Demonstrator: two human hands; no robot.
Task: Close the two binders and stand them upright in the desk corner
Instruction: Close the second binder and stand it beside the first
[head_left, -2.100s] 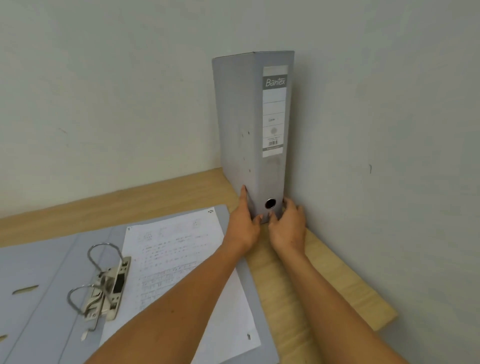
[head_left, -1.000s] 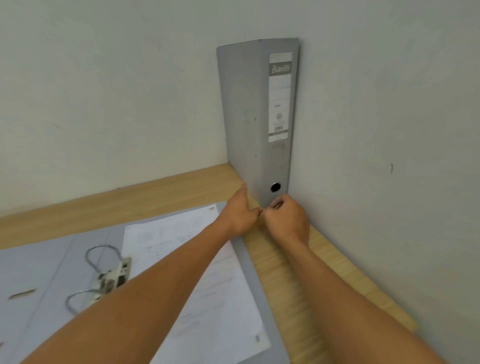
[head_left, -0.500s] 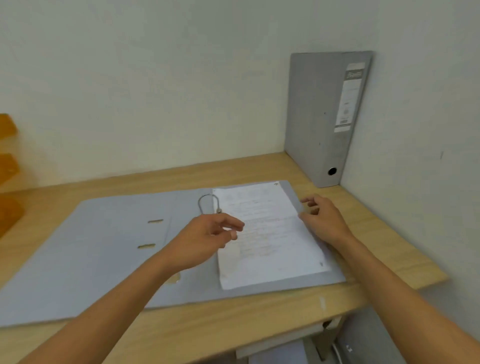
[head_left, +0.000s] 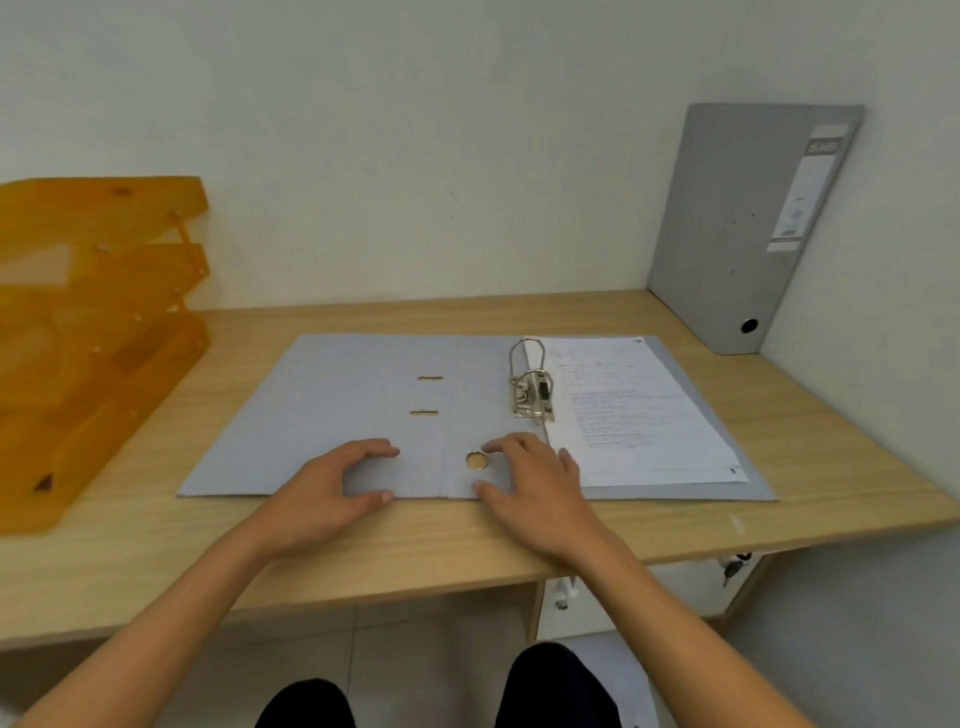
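Your hands rest on the near edge of the open binder (head_left: 363, 415), neither one gripping anything. Your left hand (head_left: 332, 493) lies with fingers curved and thumb spread on the left cover, close to the fold. Your right hand (head_left: 540, 488) lies flat with fingers loosely spread over the spine panel, its fingertips just beside the round finger hole (head_left: 476, 460) there.

That binder lies flat and wide open in the middle of the desk (head_left: 831, 441). Its metal ring mechanism (head_left: 530, 384) stands up from the right cover, and a stack of printed sheets (head_left: 634, 410) lies on that cover to the right of the rings. Two small slots show in the left cover.

Your closed binder (head_left: 737, 223) stands upright in the far right corner of the desk, its spine with the white label facing you and its right side against the side wall.

At the left end of the desk sits a stack of orange translucent paper trays (head_left: 93, 322), well apart from both binders.
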